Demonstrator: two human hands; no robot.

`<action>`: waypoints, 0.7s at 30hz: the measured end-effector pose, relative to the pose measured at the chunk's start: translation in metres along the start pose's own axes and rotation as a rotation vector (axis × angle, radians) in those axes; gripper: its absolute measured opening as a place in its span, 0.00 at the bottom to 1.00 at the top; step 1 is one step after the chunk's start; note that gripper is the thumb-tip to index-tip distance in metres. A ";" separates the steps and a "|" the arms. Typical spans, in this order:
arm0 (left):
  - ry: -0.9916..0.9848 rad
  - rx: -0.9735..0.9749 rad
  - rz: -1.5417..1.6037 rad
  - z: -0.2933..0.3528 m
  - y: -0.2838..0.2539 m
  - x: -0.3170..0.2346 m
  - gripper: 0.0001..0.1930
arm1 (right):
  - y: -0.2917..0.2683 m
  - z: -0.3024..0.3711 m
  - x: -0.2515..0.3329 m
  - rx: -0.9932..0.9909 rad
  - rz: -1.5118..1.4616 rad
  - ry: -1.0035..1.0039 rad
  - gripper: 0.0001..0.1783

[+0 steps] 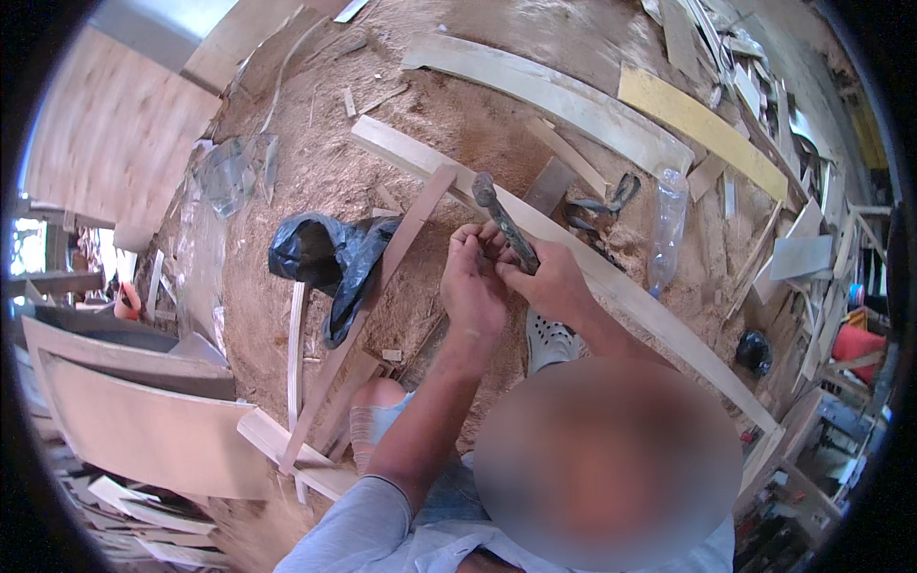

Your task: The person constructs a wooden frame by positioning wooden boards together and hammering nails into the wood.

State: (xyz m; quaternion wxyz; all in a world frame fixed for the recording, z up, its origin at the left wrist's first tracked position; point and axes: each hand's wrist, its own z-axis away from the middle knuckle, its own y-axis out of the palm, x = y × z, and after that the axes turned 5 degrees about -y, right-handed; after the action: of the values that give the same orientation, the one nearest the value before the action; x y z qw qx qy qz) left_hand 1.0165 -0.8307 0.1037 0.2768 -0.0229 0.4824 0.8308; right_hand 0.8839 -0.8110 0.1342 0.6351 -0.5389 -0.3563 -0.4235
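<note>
My right hand (556,279) is wrapped round a dark, worn hammer (506,223), whose head points up and away to the left. Close beside it, my left hand (475,291) has its fingers drawn together in a pinch; whatever lies between them is too small or hidden to make out. Both hands are over a long pale wooden strip (630,286) that runs from the upper left to the lower right. A thinner reddish wooden strip (409,227) crosses it at its far left part.
Left of the hands lies a black plastic bag (358,250) on the sawdust-covered ground. A clear plastic bottle (667,234) and dark straps (611,205) lie to the right. Farther back are a whitish board (544,91) and a yellow board (702,124). Large plywood panels (153,420) stand at the left.
</note>
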 end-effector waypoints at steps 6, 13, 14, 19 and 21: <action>0.017 -0.038 -0.165 -0.013 -0.034 -0.012 0.07 | -0.005 -0.008 -0.007 0.011 0.060 -0.005 0.16; 0.493 0.119 -1.458 0.014 -0.032 -0.043 0.14 | 0.002 -0.024 -0.010 0.063 0.229 -0.046 0.24; 0.500 0.115 -1.462 0.012 -0.035 -0.048 0.14 | 0.004 -0.028 -0.008 0.064 0.224 -0.053 0.24; 0.621 0.181 -1.720 -0.015 -0.043 -0.082 0.11 | 0.010 -0.052 0.007 0.041 0.209 -0.024 0.23; 0.780 -0.070 -1.704 -0.039 -0.053 -0.104 0.10 | 0.007 -0.065 0.011 0.012 0.193 -0.043 0.22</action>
State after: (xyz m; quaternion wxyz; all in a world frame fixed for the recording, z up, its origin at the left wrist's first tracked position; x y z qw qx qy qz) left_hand 1.1209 -0.8879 0.0732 0.6096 -0.6539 0.3365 0.2957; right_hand 0.8940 -0.8760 0.1307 0.6686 -0.5757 -0.3186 -0.3464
